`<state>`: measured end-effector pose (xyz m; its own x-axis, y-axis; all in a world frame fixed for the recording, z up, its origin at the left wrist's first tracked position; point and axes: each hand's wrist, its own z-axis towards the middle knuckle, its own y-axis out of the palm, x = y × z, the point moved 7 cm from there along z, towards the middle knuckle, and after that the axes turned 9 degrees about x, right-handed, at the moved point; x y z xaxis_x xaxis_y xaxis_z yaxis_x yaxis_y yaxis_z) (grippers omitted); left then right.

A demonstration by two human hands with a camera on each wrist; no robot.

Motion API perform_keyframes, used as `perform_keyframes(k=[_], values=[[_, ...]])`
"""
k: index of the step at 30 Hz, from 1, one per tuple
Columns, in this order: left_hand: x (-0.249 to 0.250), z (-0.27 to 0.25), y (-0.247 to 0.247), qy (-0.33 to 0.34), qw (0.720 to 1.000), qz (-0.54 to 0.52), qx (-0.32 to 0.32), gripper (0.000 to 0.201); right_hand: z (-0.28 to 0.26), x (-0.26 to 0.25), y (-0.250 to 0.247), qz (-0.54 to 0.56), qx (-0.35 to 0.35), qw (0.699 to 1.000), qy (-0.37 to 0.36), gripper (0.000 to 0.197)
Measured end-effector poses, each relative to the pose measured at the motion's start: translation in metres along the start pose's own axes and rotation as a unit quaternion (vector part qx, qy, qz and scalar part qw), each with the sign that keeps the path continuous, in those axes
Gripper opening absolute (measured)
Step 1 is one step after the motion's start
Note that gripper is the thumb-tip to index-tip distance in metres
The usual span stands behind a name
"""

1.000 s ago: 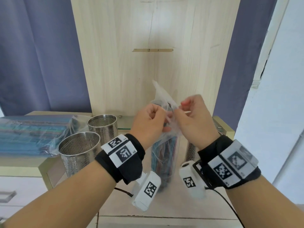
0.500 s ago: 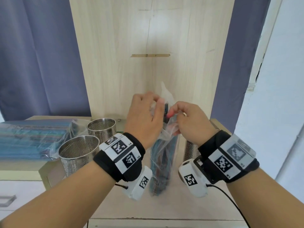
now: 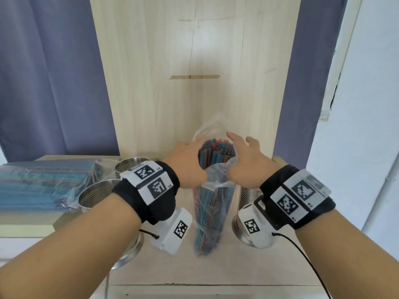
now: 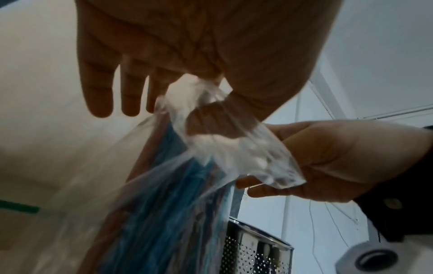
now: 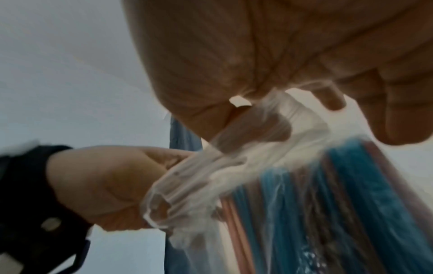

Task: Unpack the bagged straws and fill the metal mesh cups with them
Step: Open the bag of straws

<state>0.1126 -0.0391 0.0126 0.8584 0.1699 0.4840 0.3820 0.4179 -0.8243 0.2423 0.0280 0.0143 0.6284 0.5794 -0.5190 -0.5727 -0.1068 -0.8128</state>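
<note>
- The bag [image 3: 212, 203] stands upright on the table [image 3: 194, 275], between the two wrists; its foot is nearest to the camera.
- The left hand [image 3: 187, 165] pinches the bag rim with thumb against palm, the other fingers [image 4: 127, 89] straight.
- The right hand [image 3: 246, 165] grips the opposite rim in the same way, fingers loosely spread.
- The mouth is pulled open and the straws [image 3: 216, 153] show their ends inside.
- I think the plastic should now be pushed down evenly on both sides, while the bundle stays vertical, so no straws spill.
- Two cups [image 3: 97, 196] wait at the left, one cup [image 3: 246, 203] just right of the bag.
- A second pack [image 3: 43, 182] lies further left.
</note>
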Motion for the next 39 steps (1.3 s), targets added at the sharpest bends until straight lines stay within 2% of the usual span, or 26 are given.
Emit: perform_keyframes(k=[3,6,8,11,13,17,18,19,22,25,29,31,32,34,35,36,37,39], values=[[-0.004,0.001,0.003,-0.013,0.999,-0.049,-0.005,0.124,0.012,0.006,0.0,0.048,0.015,0.999,0.008,0.092],[-0.014,0.001,0.002,-0.012,0.991,-0.135,0.022,0.132,0.015,0.01,-0.004,0.177,0.04,0.983,0.006,0.091],[-0.012,-0.006,0.002,-0.001,0.987,-0.158,0.029,0.132,0.012,0.009,0.0,0.218,0.017,0.976,-0.008,0.1],[-0.018,-0.01,0.007,0.01,0.981,-0.194,0.02,0.134,0.005,0.002,0.014,0.201,-0.05,0.978,-0.035,0.115],[-0.029,-0.011,0.01,0.013,0.98,-0.2,0.018,0.126,0.0,-0.002,0.021,0.194,-0.086,0.976,-0.049,0.119],[-0.039,-0.021,0.007,0.015,0.976,-0.217,0.022,0.097,-0.016,0.002,0.03,0.173,-0.116,0.977,-0.035,0.116],[-0.04,-0.026,0.008,0.012,0.973,-0.229,0.021,0.096,-0.021,0.003,0.03,0.175,-0.122,0.976,-0.037,0.115],[-0.043,-0.029,0.009,0.016,0.969,-0.246,0.027,0.103,-0.024,0.004,0.031,0.178,-0.124,0.975,-0.039,0.113],[-0.054,-0.037,0.014,0.004,0.947,-0.316,0.067,0.144,-0.026,0.007,0.032,0.179,-0.121,0.975,-0.053,0.114],[-0.055,-0.042,0.021,-0.006,0.929,-0.364,0.071,0.152,-0.023,0.01,0.039,0.213,-0.114,0.967,-0.084,0.13],[-0.044,-0.04,0.014,0.041,0.953,-0.281,0.102,0.151,-0.022,0.007,0.046,0.235,-0.073,0.964,-0.099,0.14],[-0.043,-0.039,0.017,0.055,0.963,-0.252,0.077,0.142,-0.018,0.014,0.056,0.24,-0.083,0.964,-0.077,0.125],[-0.045,-0.037,0.022,0.068,0.966,-0.245,0.051,0.134,-0.017,0.016,0.062,0.23,-0.099,0.965,-0.072,0.104],[-0.047,-0.037,0.032,0.086,0.972,-0.218,0.001,0.1,-0.02,0.014,0.068,0.197,-0.133,0.967,-0.092,0.063],[-0.049,-0.038,0.035,0.086,0.975,-0.204,-0.01,0.088,-0.022,0.011,0.069,0.193,-0.137,0.966,-0.1,0.059],[-0.055,-0.036,0.036,0.085,0.976,-0.202,-0.003,0.085,-0.024,0.01,0.067,0.207,-0.124,0.965,-0.098,0.065],[-0.059,-0.035,0.036,0.09,0.974,-0.206,0.015,0.088,-0.023,0.009,0.065,0.232,-0.102,0.963,-0.094,0.076],[-0.067,-0.033,0.034,0.098,0.973,-0.198,0.061,0.111,-0.023,0.008,0.063,0.279,-0.063,0.954,-0.095,0.089]])
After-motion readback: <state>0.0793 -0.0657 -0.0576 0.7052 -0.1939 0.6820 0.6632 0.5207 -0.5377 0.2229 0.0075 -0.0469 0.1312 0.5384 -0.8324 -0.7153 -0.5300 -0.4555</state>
